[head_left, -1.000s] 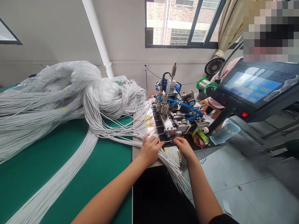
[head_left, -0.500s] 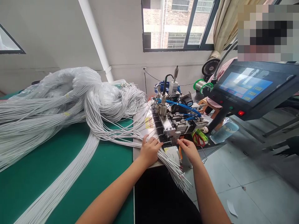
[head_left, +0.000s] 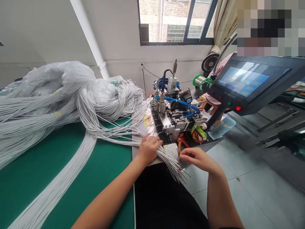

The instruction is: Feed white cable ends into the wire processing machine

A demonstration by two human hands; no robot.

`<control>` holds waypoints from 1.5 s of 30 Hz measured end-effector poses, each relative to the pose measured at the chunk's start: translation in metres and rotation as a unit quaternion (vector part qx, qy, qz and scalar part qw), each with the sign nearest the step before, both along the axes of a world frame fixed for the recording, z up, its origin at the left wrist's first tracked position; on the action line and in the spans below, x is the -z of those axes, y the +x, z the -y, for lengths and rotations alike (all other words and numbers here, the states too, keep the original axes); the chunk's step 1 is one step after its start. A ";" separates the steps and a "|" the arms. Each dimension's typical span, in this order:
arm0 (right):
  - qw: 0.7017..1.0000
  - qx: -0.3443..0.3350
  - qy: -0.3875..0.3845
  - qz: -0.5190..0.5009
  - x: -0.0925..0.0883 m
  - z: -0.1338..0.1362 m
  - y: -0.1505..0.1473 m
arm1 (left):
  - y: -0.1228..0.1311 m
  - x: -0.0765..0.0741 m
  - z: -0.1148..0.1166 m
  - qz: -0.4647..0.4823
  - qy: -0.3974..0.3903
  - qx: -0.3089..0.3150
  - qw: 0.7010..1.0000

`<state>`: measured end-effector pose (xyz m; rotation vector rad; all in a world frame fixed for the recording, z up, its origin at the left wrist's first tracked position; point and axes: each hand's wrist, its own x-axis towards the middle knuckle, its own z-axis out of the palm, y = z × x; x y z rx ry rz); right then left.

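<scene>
The bundle of white wires lies across the worktop edge, its ends fanning past it. The left hand presses the bundle, grip closed over it. The right hand pinches wire ends, fingers together. Behind stands a small machine with blue hoses.

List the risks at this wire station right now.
1. The loose ends of the white wire bundle fan out past the bench edge under the left hand; strands could slip off or tangle.
2. The right hand picks at the wire tips beside the small machine, where fingers might get caught.
3. The large wire heap lies knotted and may snag when pulled.
</scene>
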<state>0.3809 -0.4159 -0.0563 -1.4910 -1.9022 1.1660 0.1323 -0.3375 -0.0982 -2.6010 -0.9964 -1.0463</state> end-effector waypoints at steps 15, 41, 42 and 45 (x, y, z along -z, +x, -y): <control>0.999 -0.045 0.012 -0.028 0.001 -0.002 -0.004 | -0.005 -0.004 0.002 0.026 0.058 0.049 0.997; 0.917 0.179 0.111 -0.340 0.047 -0.054 -0.028 | -0.003 0.004 0.001 -0.058 0.062 0.067 0.994; 0.912 0.181 0.108 -0.352 0.049 -0.056 -0.030 | -0.003 0.004 0.001 -0.058 0.059 0.064 0.994; 0.902 0.186 0.102 -0.377 0.054 -0.060 -0.035 | -0.002 0.004 0.000 -0.060 0.054 0.063 0.995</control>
